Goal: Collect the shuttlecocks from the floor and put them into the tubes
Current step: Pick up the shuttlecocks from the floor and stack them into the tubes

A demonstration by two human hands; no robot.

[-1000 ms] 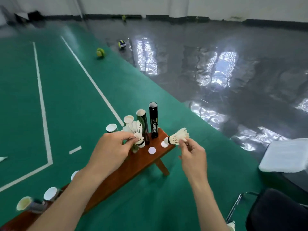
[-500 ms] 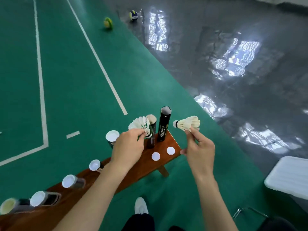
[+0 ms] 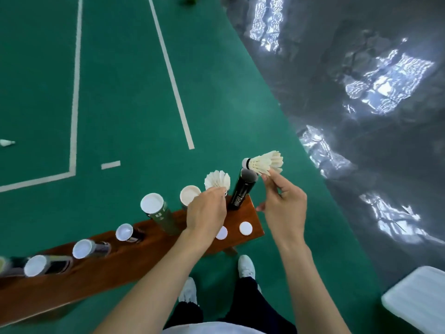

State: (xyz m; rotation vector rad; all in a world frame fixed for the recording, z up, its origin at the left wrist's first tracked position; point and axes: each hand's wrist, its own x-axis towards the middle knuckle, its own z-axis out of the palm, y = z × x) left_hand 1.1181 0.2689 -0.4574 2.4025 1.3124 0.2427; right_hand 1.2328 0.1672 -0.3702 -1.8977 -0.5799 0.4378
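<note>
My right hand pinches a white feather shuttlecock by its skirt, lying sideways with its cork just above the open mouth of an upright black tube. My left hand holds another shuttlecock, its feathers fanned upward, over a tube that the hand hides. Both tubes stand at the right end of a brown wooden bench. One more shuttlecock lies on the green floor at the far left.
Several tubes with white caps stand along the bench, such as a green one. Two loose white lids lie near the bench's right end. My white shoes are below the bench. A white box sits at the lower right.
The view has tilted further down. My right hand has brought its shuttlecock left, so the cork is now over the black tube's mouth. My left hand stays at its tube.
</note>
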